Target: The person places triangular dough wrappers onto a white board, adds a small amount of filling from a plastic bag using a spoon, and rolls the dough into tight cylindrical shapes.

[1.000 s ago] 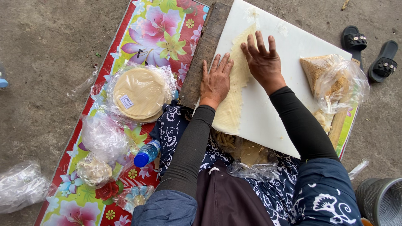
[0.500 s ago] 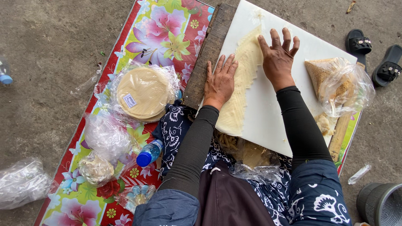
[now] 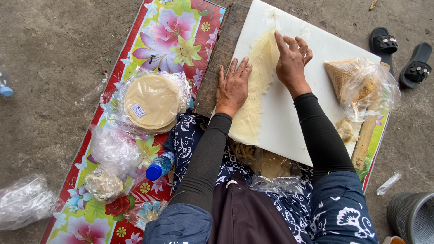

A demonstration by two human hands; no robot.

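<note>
On the white board (image 3: 289,131), seen from the head camera looking straight down, a pale thin sheet of wrapper (image 3: 255,90) lies folded into a long strip running from the far edge toward the person's lap. The left hand (image 3: 233,86) rests flat on the strip's left side, fingers spread and pressed down, which seems to pin the sheet so it cannot slide. The right hand (image 3: 293,61) sits at the strip's far right edge with its fingers curled and close together, tips touching the wrapper as if tucking or creasing the fold; whether they pinch it I cannot tell. The board rests on a dark wooden plank (image 3: 221,54) laid over a flowered mat (image 3: 167,31), keeping the work off the concrete. To the right on the board, within easy reach, lies a clear bag of brown filling (image 3: 357,83). To the left on the mat sits a round stack of wrappers in plastic (image 3: 151,101), with a blue-capped bottle (image 3: 159,166) nearer the knee. Black sandals (image 3: 400,54) lie beyond the board.
</note>
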